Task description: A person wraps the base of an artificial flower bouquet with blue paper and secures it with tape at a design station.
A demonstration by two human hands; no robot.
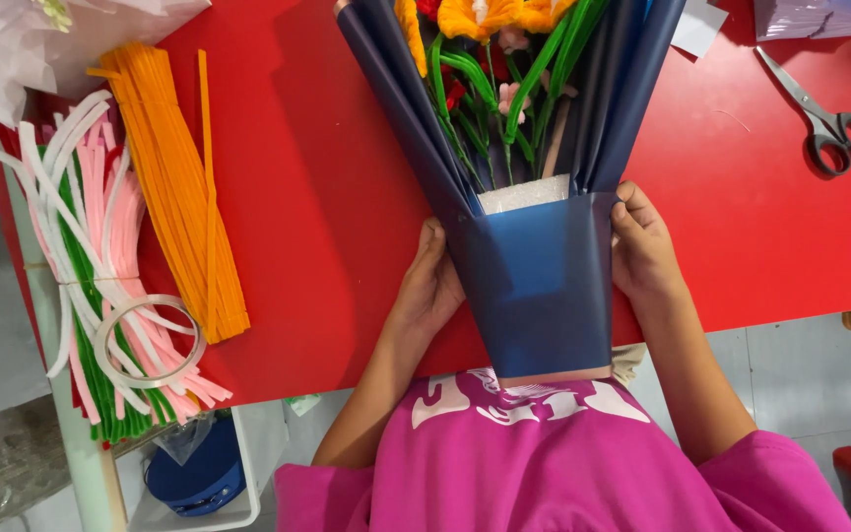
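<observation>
Bouquet of orange, pink and red pipe-cleaner flowers on green stems, wrapped in dark blue sheet paper (540, 281), lay on the red table (327, 197) with its long axis running straight away from the person, blooms at the far end, folded base overhanging the near edge against the pink shirt (563, 463). White foam block (522, 193) showed at the wrap's mouth.

Left hand (429, 286): fingers extended, pressed flat on the wrap's left edge. Right hand (642, 248): fingers curled over the right edge at the upper corner. Both hands touched the wrap, equally near, one on each side.

Surroundings: bundle of orange pipe cleaners (177, 187) and mixed pink, white and green pipe cleaners (100, 266) well to the left; grey-handled scissors (819, 110) far right. Nothing stood between hands and wrap.
</observation>
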